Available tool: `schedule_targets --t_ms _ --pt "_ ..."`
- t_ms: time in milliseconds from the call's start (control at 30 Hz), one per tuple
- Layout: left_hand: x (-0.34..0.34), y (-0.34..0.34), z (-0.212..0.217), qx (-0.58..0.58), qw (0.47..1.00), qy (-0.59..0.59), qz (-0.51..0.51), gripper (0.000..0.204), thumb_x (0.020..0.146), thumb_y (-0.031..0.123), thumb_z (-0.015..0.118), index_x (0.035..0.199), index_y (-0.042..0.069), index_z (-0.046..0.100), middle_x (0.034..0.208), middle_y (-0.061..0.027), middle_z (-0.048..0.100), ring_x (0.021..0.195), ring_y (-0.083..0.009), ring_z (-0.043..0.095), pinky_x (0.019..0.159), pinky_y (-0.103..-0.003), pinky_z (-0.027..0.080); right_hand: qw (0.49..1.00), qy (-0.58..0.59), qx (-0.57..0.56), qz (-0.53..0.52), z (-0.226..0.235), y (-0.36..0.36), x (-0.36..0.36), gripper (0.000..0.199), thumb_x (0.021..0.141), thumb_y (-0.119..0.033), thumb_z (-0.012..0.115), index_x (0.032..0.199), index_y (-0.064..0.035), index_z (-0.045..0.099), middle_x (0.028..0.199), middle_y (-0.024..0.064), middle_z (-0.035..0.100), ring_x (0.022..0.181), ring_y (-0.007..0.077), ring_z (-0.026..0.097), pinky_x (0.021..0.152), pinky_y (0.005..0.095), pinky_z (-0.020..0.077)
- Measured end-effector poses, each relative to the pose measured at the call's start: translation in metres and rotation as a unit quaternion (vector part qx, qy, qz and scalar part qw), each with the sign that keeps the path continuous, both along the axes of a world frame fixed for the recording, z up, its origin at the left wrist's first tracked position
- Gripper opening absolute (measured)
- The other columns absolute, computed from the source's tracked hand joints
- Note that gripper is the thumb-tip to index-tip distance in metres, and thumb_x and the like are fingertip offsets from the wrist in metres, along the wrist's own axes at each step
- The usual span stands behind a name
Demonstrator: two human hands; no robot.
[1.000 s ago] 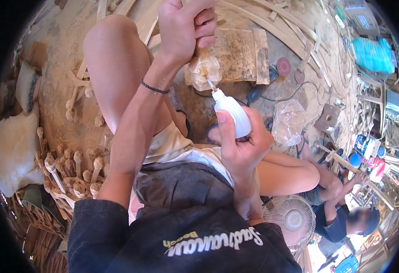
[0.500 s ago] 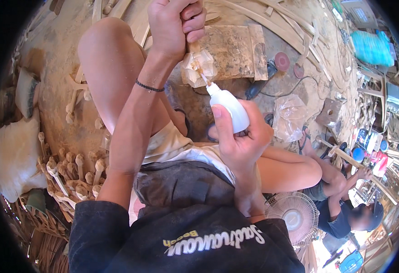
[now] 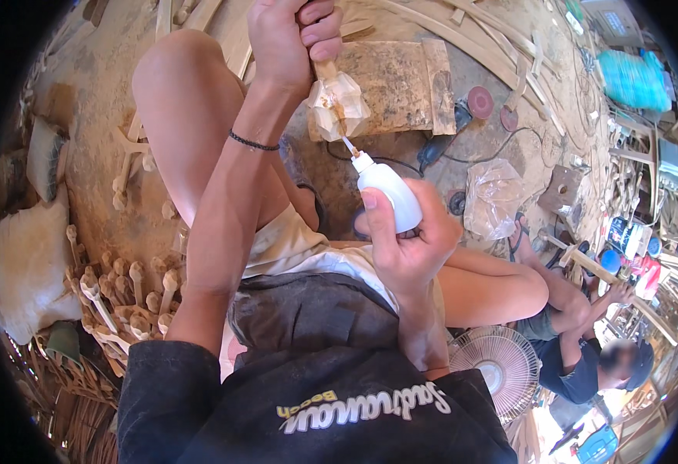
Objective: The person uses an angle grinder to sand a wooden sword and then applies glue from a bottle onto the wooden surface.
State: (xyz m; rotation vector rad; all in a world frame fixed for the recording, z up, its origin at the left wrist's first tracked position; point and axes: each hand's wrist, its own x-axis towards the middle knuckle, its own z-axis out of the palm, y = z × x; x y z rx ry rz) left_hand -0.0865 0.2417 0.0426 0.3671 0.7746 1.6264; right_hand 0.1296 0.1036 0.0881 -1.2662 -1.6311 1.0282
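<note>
At the top of the view my left hand [image 3: 296, 46] is closed round the handle of a pale, faceted wooden piece [image 3: 350, 104], its carved head pointing down toward me. A brownish streak of glue or resin marks a hollow in that head. My right hand [image 3: 416, 243] grips a white squeeze bottle [image 3: 389, 193], with the thumb along its side. The bottle's thin nozzle points up, its brown-stained tip at or very near the lower edge of the wooden head; whether they touch I cannot tell.
Behind the wooden piece lies a worn wooden block [image 3: 401, 85]. An angle grinder [image 3: 443, 139] with a cord, and a clear plastic bag [image 3: 493, 197], lie to its right. Several carved wooden pieces [image 3: 134, 290] pile at left. A fan [image 3: 493, 371] and another person [image 3: 578, 363] are at lower right.
The wooden piece in my left hand has shifted slightly up, and the bottle has moved slightly down, so its nozzle tip sits lower, by the head's near edge. Both grips stay the same.
</note>
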Motion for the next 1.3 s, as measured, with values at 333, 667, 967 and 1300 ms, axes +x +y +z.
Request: schedule_targets --t_ms 333,667,967,1300 --pt "-0.029 0.01 -0.004 0.037 0.993 -0.111 -0.022 0.038 0.108 0.025 0.06 0.074 0.017 0.045 0.06 0.0077 0.035 0.046 -0.0034 0.034 0.039 -0.023 0.027 0.974 0.137 -0.135 -0.116 -0.004 -0.004 0.029 0.024 0.103 -0.021 0.076 0.11 0.0 0.069 0.08 -0.0016 0.063 0.062 0.0029 0.054 0.051 0.0231 0.0397" --pt "-0.037 0.003 0.014 0.157 0.812 -0.553 -0.098 0.035 0.113 0.016 0.051 0.079 0.007 0.043 0.075 -0.0048 0.049 0.064 -0.0145 0.052 0.067 -0.028 0.052 0.971 0.118 -0.11 -0.176 -0.042 -0.007 0.077 0.025 0.108 -0.027 0.069 0.105 -0.0023 0.067 0.069 -0.0044 0.052 0.057 0.0034 0.046 0.05 0.0222 0.0324" --pt "-0.041 -0.005 0.033 0.171 0.791 -0.581 -0.082 0.034 0.113 0.014 0.05 0.081 0.005 0.043 0.075 -0.0059 0.048 0.063 -0.015 0.051 0.065 -0.029 0.051 0.955 0.19 -0.139 -0.181 -0.024 -0.003 0.073 0.024 0.109 -0.023 0.067 0.101 -0.0001 0.065 0.07 -0.0038 0.051 0.06 0.0033 0.046 0.054 0.0224 0.0346" --pt "-0.045 -0.009 0.029 0.174 0.794 -0.578 -0.073 0.035 0.112 0.013 0.051 0.079 0.004 0.043 0.073 -0.0061 0.047 0.06 -0.0156 0.049 0.062 -0.029 0.051 0.954 0.191 -0.144 -0.178 -0.022 0.001 0.07 0.027 0.11 -0.026 0.065 0.104 0.0008 0.066 0.069 -0.0013 0.053 0.058 0.0052 0.047 0.053 0.0244 0.0371"
